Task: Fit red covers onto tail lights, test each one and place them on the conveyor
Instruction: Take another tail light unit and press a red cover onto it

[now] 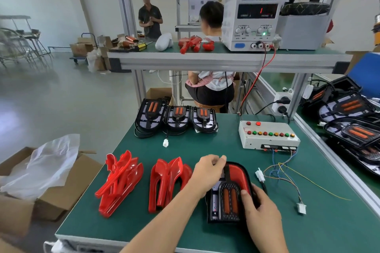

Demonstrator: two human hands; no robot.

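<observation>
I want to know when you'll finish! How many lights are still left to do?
Done: tail lights lie on the conveyor at right. In hand: both hands, left and right, press a red cover onto one light. Left: three bare lights wait at the back, and testing on the button box.

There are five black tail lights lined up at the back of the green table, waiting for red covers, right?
Not five. The head view shows three black tail lights lined up at the back of the green table, waiting for red covers.
</observation>
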